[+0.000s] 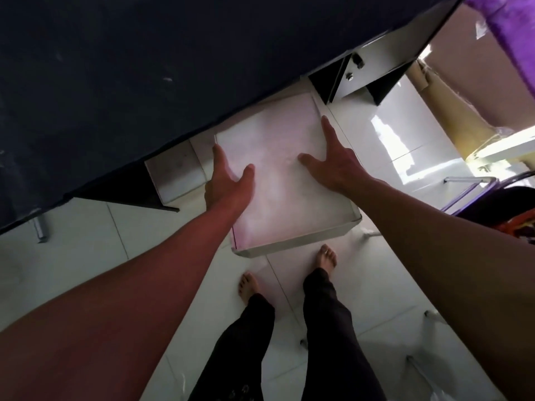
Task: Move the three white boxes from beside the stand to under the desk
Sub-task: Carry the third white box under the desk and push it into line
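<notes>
Nearest us, our bare feet stand on the white tiled floor (86, 244), just short of the white box (283, 180). We note our left hand (228, 180) spread open on the box's left edge and our right hand (333, 157) open and flat on its top toward the right edge, neither one curled closed. The box's long axis runs away from us, its far end already beneath the dark desk (144, 68), so in our judgement a straight forward push finishes placement.
</notes>
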A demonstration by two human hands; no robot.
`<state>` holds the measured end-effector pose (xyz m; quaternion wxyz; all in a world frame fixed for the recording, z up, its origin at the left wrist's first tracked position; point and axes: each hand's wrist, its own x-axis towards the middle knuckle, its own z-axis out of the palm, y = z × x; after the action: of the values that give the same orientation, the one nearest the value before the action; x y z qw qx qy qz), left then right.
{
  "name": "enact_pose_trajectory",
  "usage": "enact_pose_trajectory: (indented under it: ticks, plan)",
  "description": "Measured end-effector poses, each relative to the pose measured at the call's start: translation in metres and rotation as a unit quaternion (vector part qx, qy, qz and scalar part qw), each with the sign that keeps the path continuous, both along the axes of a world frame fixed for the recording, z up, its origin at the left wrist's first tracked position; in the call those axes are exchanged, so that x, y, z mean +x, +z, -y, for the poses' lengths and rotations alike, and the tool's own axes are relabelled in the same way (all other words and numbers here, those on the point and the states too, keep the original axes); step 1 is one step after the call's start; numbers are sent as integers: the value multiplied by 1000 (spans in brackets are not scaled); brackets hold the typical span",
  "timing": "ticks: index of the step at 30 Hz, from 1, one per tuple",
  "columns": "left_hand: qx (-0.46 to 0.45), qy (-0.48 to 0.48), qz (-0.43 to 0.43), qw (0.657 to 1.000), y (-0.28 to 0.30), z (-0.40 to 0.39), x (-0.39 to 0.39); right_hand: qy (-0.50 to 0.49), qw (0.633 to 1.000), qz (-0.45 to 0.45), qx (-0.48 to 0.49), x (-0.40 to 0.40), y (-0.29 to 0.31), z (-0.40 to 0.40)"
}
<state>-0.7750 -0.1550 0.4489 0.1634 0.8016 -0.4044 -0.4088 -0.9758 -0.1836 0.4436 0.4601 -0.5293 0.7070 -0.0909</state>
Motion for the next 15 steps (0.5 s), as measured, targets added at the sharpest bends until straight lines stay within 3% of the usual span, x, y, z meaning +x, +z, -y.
enact_pose_trajectory:
  ticks: [6, 15]
  plan:
    - [-15, 31, 15, 999, -23, 38, -39, 18, 1000, 14, -11, -35, -28, 51]
    - [-77, 31, 10, 997, -153, 93, -59, 37, 997, 20, -61, -56, -147, 113]
